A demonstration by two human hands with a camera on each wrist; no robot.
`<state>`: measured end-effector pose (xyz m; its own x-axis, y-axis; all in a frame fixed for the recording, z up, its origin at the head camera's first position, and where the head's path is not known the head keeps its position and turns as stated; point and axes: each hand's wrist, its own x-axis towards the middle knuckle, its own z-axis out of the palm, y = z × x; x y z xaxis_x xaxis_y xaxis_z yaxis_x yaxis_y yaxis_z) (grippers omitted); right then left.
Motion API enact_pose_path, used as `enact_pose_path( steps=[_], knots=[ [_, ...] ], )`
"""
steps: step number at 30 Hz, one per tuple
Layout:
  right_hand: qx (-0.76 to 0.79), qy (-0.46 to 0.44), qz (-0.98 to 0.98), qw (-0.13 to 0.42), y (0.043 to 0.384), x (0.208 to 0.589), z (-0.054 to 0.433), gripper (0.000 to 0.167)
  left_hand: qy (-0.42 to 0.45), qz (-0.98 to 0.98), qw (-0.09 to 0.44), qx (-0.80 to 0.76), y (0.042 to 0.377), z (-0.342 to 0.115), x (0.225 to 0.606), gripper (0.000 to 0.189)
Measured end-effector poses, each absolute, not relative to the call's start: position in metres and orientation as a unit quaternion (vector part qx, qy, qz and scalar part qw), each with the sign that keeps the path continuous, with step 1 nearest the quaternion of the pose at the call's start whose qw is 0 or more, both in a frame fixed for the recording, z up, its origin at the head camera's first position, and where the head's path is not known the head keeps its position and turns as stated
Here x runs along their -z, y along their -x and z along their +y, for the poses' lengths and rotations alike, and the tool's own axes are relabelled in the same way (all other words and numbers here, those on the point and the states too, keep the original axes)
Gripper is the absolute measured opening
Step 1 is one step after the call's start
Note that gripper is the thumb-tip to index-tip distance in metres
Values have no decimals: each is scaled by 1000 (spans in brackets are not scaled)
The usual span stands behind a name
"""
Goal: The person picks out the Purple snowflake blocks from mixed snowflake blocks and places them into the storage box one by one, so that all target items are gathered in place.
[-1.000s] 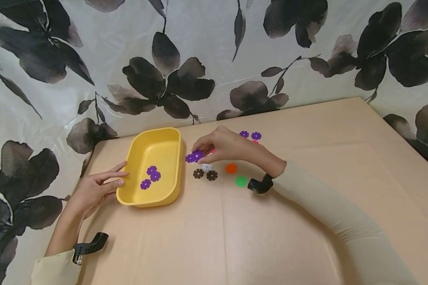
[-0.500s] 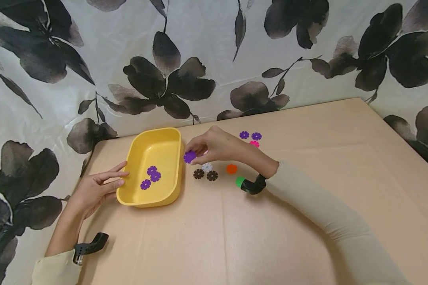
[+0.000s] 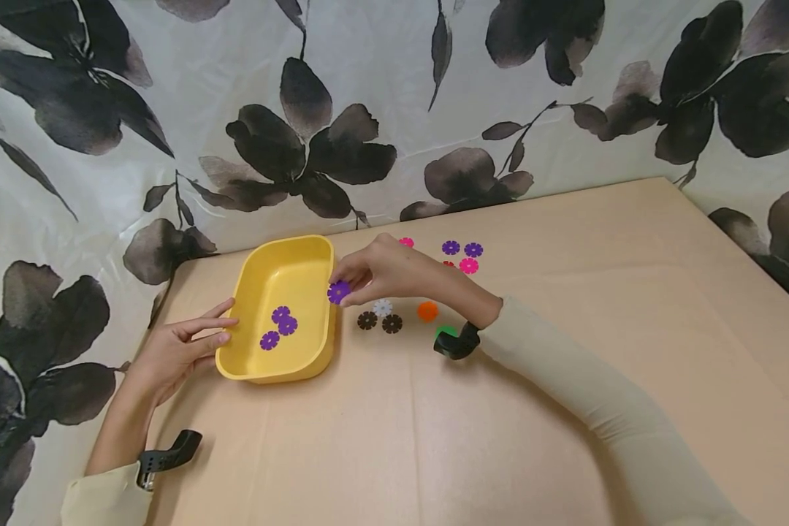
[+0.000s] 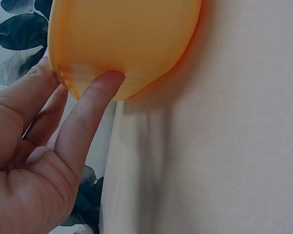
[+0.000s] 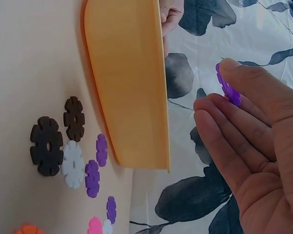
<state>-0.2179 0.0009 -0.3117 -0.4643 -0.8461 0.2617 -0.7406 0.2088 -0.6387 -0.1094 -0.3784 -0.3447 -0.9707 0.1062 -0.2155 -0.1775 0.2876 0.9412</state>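
Observation:
My right hand [image 3: 383, 272] pinches a purple notched, flower-shaped plastic disc [image 3: 338, 293] between thumb and fingers. In the head view it overlaps the right rim of a yellow tray [image 3: 325, 351]; the right wrist view shows the disc [image 5: 228, 87] raised above the rim. At the tray's left side, my left hand [image 3: 174, 358] grips the wall, fingers at the rim. The left wrist view shows that thumb [image 4: 95, 105] against the tray wall [image 4: 88, 73]. Several purple discs [image 3: 287, 325] lie inside the tray, towards its near end.
Right of the tray, dark brown discs [image 3: 391, 324] and a white disc [image 3: 383, 307] lie on the table. An orange disc [image 3: 427, 311] and a green disc [image 3: 446, 332] are further right. Purple discs [image 3: 473, 250] and pink discs [image 3: 469, 266] sit farther back. A floral cloth [image 3: 368, 88] hangs behind.
My right hand has moved left with the purple disc, from over the table to the tray's right rim. My left hand and the tray have stayed put.

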Motion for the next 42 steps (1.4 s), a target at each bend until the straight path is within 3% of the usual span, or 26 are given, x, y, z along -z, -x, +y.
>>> enact_pose_path(
  steps=[42],
  knots=[
    [343, 497, 788, 115, 229, 303, -42, 42, 35, 803, 119, -584, 110, -377, 343, 48]
  ],
)
